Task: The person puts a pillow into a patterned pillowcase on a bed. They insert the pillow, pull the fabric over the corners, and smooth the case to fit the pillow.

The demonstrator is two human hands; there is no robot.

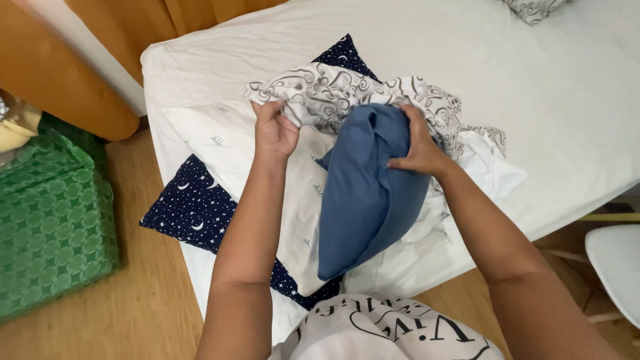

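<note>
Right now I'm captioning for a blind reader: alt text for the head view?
Two bare hands work a blue pillow into a white swirl-patterned pillowcase; the left hand grips the cloth, the right hand presses the pillow. Beneath lie a navy star-print cushion and a white-sheeted bed.

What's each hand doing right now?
Left hand: closed, gripping the swirl-patterned pillowcase.
Right hand: closed on the blue pillow.

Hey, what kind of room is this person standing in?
Most likely a bedroom at home. A bed with a white sheet fills the view, the left hand and right hand work a blue pillow into a patterned pillowcase, and orange curtains hang behind.
</note>
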